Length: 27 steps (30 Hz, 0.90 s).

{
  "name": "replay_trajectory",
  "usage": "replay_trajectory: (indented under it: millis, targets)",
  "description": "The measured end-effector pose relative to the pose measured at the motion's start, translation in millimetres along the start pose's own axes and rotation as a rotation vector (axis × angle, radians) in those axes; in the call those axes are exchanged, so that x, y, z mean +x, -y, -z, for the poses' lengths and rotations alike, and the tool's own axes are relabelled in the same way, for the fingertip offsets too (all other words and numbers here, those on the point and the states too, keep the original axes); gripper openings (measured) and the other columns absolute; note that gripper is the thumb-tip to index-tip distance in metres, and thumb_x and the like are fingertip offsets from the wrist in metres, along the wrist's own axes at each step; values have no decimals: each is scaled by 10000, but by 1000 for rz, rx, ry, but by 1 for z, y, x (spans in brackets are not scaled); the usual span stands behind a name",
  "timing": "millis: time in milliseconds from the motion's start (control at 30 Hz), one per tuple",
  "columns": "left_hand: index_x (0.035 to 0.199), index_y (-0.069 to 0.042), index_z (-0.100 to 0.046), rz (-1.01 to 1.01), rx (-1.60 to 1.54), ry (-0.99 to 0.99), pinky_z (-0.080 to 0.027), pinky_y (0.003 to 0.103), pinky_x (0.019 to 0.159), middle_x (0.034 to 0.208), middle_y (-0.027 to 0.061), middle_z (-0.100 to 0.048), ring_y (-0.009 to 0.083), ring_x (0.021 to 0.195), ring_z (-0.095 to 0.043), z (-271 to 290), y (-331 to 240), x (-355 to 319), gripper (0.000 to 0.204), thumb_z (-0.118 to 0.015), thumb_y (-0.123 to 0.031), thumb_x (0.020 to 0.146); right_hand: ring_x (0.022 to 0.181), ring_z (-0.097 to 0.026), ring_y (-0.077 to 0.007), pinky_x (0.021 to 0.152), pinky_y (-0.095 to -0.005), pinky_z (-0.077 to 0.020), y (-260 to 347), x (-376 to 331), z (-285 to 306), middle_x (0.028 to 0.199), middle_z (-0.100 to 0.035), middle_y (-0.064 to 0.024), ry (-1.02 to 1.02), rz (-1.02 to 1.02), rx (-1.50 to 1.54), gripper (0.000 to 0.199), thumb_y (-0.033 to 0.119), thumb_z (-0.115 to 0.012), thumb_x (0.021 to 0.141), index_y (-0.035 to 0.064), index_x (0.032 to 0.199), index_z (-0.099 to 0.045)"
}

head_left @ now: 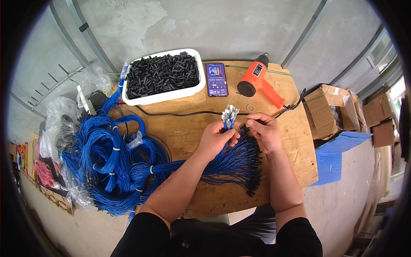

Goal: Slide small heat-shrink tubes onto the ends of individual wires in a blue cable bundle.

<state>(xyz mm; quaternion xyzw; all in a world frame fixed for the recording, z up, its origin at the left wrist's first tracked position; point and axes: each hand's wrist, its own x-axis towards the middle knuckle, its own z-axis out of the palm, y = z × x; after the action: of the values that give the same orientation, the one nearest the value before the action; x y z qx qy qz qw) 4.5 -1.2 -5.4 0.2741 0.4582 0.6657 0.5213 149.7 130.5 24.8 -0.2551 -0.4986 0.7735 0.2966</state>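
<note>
Left fingers [228, 135] grip blue wires [228, 124] with silver terminals [230, 113].

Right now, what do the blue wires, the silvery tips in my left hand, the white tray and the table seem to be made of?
Blue wires: probably plastic-coated, judging by the smooth, even colour.
Silvery tips: likely shiny metal, given their bright glints.
White tray: apparently moulded plastic, faintly glossy, with rounded corners.
Table: wood, perhaps plywood, dull and worn; tan grain shows.

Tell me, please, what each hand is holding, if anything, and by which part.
The left hand grips a bunch of blue wires just below its silvery metal ends. Whether the right hand pinches anything cannot be told.
</note>
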Motion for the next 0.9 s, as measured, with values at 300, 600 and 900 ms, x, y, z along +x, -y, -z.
replay_trajectory:
  millis: [300,600,900]
  targets:
    - [1080,9,-595,7,44,99,-483,233,530,904,101,-683,106,629,-604,2,4,1,157,-541,-115,1001,572,-440,0,497,-159,-323,-1,-1,-4,888,-703,-25,87,14,-88,154,-5,-695,892,-6,1045,-682]
    - [1238,-5,-626,33,218,139,-458,206,518,901,62,-699,70,599,-573,-4,-8,-1,275,-546,-134,1009,619,-485,-22,529,-153,-364,-3,4,7,833,-631,9,16,-48,-9,189,14,-707,888,1,1067,-649]
    - [1184,-18,-600,90,287,273,-417,205,501,862,72,-681,72,556,-539,-6,-12,-5,244,-575,-176,1000,772,-650,-126,681,-224,-548,3,-2,5,965,-687,-95,221,-98,123,223,-15,-694,887,-35,1099,-624]
